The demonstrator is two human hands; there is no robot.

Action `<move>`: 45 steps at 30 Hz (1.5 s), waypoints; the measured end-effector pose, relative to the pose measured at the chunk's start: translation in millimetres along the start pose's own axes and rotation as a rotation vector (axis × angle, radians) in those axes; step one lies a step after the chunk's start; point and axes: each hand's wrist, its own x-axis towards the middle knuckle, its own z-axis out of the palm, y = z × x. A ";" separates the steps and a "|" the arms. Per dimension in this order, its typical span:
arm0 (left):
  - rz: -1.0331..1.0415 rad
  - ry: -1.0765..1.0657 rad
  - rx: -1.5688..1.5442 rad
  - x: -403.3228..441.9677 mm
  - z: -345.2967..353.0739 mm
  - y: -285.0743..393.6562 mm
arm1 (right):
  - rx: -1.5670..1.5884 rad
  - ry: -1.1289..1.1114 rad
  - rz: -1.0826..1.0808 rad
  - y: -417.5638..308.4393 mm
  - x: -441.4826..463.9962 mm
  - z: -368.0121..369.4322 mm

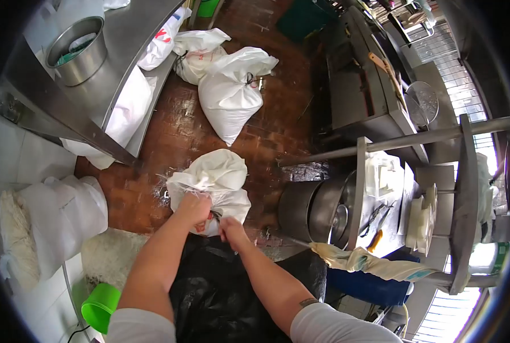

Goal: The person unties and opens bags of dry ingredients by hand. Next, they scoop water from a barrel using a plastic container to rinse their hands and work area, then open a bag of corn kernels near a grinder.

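Observation:
A white woven sack [218, 171] stands on the floor in front of me, its top gathered into a bunched neck. My left hand [194, 208] is closed around that neck. Close by on the right, my right hand [232, 233] is closed too, fingers pinched at the end of a dark string [215, 215] that runs from the neck. Red print shows on the sack just below the hands. Black plastic-like material [221, 286] covers my front, under my forearms.
Tied white sacks [232, 94] sit further ahead on the wet brown floor [283, 126]. At left are a steel table [126, 40] with a metal pot [78, 54], and a green bucket [99, 307]. Large pots [300, 206] and a rack [355, 200] stand at right.

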 end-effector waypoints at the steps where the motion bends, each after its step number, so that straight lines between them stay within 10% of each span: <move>1: -0.056 0.064 0.068 1.5 -8.9 -2.4 | -0.308 -0.007 0.126 25.8 -11.1 -6.7; 5: 0.052 0.109 0.039 -20.9 -42.8 -5.6 | -0.525 0.084 0.148 123.8 -49.5 -53.2; 8: 0.258 0.275 -0.165 -71.2 -73.5 -6.5 | -0.963 0.313 -0.382 65.0 -57.7 -34.3; 16: -0.280 1.643 -0.153 -194.9 -332.0 -47.9 | -1.567 0.376 -0.511 20.1 99.6 45.9; 19: -0.565 1.210 1.238 -214.0 -398.9 -65.3 | -1.373 0.244 -0.457 -13.3 96.0 46.8; 21: -0.014 1.844 -0.195 -157.5 -410.0 -29.3 | -1.560 0.092 -0.269 -14.1 115.7 32.4; 28: -0.044 2.087 0.174 -149.7 -408.1 -66.4 | -1.384 -0.029 -0.051 -30.7 63.3 27.7; 45: 0.195 1.788 -0.295 -158.0 -396.1 -56.8 | -1.495 -0.277 0.136 -19.0 -32.3 43.7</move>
